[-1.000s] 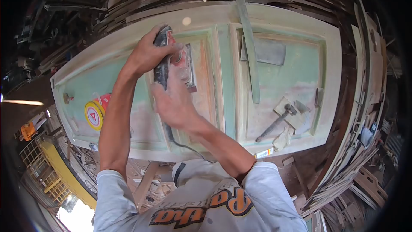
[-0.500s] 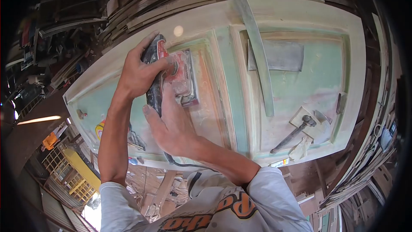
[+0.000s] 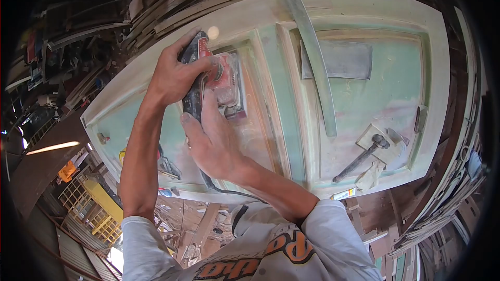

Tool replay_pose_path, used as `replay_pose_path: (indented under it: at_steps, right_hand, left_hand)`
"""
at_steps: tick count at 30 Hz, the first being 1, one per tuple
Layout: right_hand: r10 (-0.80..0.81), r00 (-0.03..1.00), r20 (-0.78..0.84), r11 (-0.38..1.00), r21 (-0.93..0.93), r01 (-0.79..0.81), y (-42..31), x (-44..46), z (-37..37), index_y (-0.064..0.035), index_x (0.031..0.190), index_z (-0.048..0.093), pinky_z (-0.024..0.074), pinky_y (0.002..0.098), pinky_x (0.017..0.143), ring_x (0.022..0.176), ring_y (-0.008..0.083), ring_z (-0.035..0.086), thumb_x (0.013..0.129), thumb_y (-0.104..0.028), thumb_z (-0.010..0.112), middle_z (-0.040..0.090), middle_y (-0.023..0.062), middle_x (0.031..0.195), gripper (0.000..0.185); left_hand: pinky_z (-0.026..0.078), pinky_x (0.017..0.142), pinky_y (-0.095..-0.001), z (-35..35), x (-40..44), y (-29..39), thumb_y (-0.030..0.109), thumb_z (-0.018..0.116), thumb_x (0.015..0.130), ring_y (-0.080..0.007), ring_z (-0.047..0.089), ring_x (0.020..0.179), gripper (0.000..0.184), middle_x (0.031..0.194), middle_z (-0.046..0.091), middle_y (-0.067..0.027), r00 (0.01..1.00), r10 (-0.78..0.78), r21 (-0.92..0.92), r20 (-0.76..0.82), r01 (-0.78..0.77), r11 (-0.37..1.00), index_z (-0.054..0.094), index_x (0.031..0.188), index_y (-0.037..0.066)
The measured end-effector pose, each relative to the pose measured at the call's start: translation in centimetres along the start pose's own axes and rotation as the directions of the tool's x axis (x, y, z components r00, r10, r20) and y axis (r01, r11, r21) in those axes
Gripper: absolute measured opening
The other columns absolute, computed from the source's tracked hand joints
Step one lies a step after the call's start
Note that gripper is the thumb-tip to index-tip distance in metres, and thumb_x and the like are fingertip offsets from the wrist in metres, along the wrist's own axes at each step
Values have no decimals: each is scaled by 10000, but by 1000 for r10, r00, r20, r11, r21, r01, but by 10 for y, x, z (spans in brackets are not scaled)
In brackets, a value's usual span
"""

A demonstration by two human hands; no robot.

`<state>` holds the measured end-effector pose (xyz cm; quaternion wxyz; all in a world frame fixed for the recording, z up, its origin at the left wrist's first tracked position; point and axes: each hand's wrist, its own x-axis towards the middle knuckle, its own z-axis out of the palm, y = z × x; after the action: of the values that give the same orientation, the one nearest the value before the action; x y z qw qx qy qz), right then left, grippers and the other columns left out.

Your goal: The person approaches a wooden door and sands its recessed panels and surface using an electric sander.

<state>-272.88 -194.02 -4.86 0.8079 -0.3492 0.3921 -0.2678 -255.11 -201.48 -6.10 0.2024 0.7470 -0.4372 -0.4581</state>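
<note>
Upside-down orange "Pa" lettering (image 3: 292, 247) on the shirt (image 3: 260, 239), the rest unclear

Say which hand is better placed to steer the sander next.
Left, probably: the left hand wraps the sander from above, thumb across it; the right hand sits at its near end.

Covered and cropped
The left hand (image 3: 174, 75) covers part of the sander (image 3: 227, 84); at left, its forearm (image 3: 139, 161) nearly hides a yellow object (image 3: 122, 155); the top edge cuts a long strip (image 3: 311, 49).
</note>
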Motion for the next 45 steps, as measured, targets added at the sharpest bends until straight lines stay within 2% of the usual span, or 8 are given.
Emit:
replay_pose_path:
  at_steps: [2,5,11,13,19,26,28,45]
  right_hand:
    - [104,994,38,992,70,-106,-2,-1,-4,9,1473,404,553,440,691,745,243,667,1147,-210,569,646,155,937,426]
    - [42,999,-11,996,79,-41,-5,-1,-8,-21,1463,407,528,386,590,659,169,628,1152,-204,543,626,101,880,386]
    - [-40,999,-26,998,43,41,-1,6,0,10,1449,400,553,451,689,710,228,659,1153,-199,547,639,134,898,391]
    - [75,996,47,995,67,-78,-8,8,2,25,1460,391,550,470,726,753,247,666,1153,-193,549,645,152,916,408]
    - [-70,997,-25,995,66,71,20,16,30,35,1493,379,551,464,710,731,246,658,1156,-192,552,644,156,924,442]
    - [77,997,-5,997,27,-77,-5,7,10,33,1510,386,550,447,690,726,213,656,1161,-184,552,632,133,916,444]
    - [-29,997,-66,997,72,34,3,8,12,30,1509,382,552,437,686,713,204,656,1166,-196,544,631,116,901,442]
    - [2,1000,-19,993,116,0,13,9,10,30,1550,349,540,389,654,734,164,638,1173,-184,545,614,92,934,475]
  left_hand:
    - [573,910,-298,5,4,5,266,871,902,-125,671,941,906,1059,762,-58,1000,13,6,12,-13,1000,545,1659,-109]
    - [570,895,-292,9,8,18,272,865,907,-120,665,912,911,1034,757,-46,999,12,15,30,-12,1000,537,1663,-117]
    - [566,913,-289,0,8,7,269,852,907,-124,671,940,894,1062,759,-51,1000,-4,32,15,4,999,548,1649,-127]
    - [565,923,-288,-8,8,1,266,850,906,-125,673,951,889,1075,760,-55,1000,-5,51,8,4,999,551,1645,-128]
    - [558,951,-287,-21,5,-13,271,855,902,-129,675,971,904,1102,760,-59,999,-47,42,4,46,998,548,1656,-122]
    - [550,948,-286,-4,10,7,267,852,910,-129,665,961,892,1076,756,-52,1000,-8,31,28,7,1000,550,1651,-127]
    - [549,948,-285,-1,11,10,264,851,912,-127,662,959,889,1073,756,-50,999,-6,15,44,5,1000,549,1650,-129]
    - [559,946,-295,3,13,10,264,855,906,-133,670,987,902,1088,766,-69,999,-21,7,49,21,1000,541,1652,-134]
